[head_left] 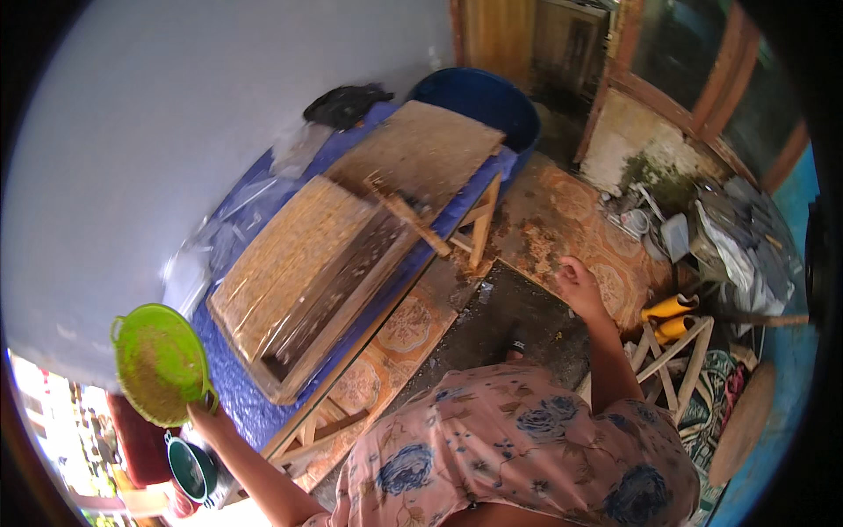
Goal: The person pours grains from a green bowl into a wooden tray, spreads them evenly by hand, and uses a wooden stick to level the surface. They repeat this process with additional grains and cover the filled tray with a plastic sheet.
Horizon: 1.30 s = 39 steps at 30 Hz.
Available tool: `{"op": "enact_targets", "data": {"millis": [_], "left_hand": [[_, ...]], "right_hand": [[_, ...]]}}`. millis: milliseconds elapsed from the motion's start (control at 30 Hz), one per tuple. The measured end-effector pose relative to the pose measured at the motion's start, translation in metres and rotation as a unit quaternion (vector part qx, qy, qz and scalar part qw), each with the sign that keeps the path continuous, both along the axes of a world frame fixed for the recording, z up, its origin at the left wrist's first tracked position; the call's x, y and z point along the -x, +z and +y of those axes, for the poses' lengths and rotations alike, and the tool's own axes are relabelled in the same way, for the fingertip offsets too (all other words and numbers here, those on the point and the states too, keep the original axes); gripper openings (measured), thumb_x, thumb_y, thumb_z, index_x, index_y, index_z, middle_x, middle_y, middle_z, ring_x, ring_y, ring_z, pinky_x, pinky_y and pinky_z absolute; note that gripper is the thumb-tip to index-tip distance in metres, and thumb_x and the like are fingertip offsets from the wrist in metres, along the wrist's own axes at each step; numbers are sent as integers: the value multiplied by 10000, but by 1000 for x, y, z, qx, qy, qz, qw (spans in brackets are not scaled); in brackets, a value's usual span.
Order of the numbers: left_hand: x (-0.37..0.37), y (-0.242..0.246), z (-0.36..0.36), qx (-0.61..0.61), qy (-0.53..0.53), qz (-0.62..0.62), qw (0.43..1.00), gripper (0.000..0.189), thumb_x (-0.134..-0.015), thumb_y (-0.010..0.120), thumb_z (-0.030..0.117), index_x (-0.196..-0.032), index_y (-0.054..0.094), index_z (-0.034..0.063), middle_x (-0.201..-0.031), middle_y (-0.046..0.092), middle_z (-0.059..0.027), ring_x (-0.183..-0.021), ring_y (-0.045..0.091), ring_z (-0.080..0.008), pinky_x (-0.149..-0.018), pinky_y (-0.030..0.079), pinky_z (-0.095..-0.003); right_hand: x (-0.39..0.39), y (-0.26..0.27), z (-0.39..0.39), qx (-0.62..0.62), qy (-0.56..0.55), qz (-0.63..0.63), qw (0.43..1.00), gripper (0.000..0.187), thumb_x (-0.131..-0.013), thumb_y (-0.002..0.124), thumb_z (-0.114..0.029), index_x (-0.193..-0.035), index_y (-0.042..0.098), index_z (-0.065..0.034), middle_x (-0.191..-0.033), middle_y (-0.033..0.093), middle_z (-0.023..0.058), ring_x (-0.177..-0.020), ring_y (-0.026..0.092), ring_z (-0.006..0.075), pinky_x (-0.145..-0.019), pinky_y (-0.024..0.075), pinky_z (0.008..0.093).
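Observation:
My left hand [204, 420] grips the rim handle of a lime-green plastic basin [191, 369], held out at the lower left. Brownish residue coats much of the basin's inside. My right hand [578, 284] is raised over the floor on the right, its fingers loosely bent and nothing visible in them. Between the hands, a long wooden box [355, 296] lies on a table covered with blue plastic sheeting [230, 388]. A tan panel [296, 257] covers much of its top, leaving a dark slot along the near side. Across its far end rests a wooden stick tool [411, 217].
A flat board [421, 145] lies beyond the box, before a large blue tub [474, 92]. A dark green basin [191, 468] sits at lower left. Yellow boots [672, 319], a wooden folding stand [678, 375] and piled clutter [731, 230] are at right. Crumbs litter the tiled floor [560, 211].

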<state>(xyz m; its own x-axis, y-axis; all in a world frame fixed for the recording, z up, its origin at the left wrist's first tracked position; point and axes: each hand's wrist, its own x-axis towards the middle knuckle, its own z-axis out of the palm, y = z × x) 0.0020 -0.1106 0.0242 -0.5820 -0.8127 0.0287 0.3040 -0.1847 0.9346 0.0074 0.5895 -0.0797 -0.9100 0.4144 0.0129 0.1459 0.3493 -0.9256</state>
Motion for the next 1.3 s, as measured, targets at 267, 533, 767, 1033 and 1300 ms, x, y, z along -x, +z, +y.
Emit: {"op": "enact_targets", "data": {"millis": [267,533,767,1033,1300], "left_hand": [[27,68,274,169,-132,-96,972,363,-895,542,162,-1222,516,7,-1073,609,-117,-865,618,-198,-623,508,-308],[130,4,576,33,-650,-192,734,282,-879,465,112,-1073,599,-41,-912,669,-142,-712,639,-220,-589,519,-323],[152,-69,736,194,-799,-142,550,245,-900,505,57,-1106,581,-52,-1079,614,-156,-893,634,-198,-738,536,-355],[212,-95,819,-6,-843,-268,466,518,-938,526,173,-1399,320,59,-1287,513,-128,-1086,578,-217,-880,506,-359],[373,-210,855,-114,-583,-343,727,671,-871,594,129,-1434,233,90,-1306,479,-138,-1016,606,-259,-796,525,-398]], "right_hand": [[36,72,9,157,162,32,974,686,-888,654,-188,-1453,269,-144,-1274,498,171,-995,599,205,-793,509,340],[62,73,139,490,173,76,851,1065,-775,756,-348,-1509,4,-180,-1479,284,166,-1304,397,306,-920,462,436],[34,12,252,435,-27,35,900,801,-786,719,-240,-1421,276,-32,-1371,443,138,-1252,452,307,-1000,412,442],[72,-17,335,546,-66,54,833,656,-808,662,-188,-1368,360,-29,-1285,502,155,-1166,521,322,-948,458,494],[229,8,434,368,-89,35,925,781,-773,641,-95,-1436,228,-108,-1324,444,150,-1163,520,305,-903,502,437]]}}
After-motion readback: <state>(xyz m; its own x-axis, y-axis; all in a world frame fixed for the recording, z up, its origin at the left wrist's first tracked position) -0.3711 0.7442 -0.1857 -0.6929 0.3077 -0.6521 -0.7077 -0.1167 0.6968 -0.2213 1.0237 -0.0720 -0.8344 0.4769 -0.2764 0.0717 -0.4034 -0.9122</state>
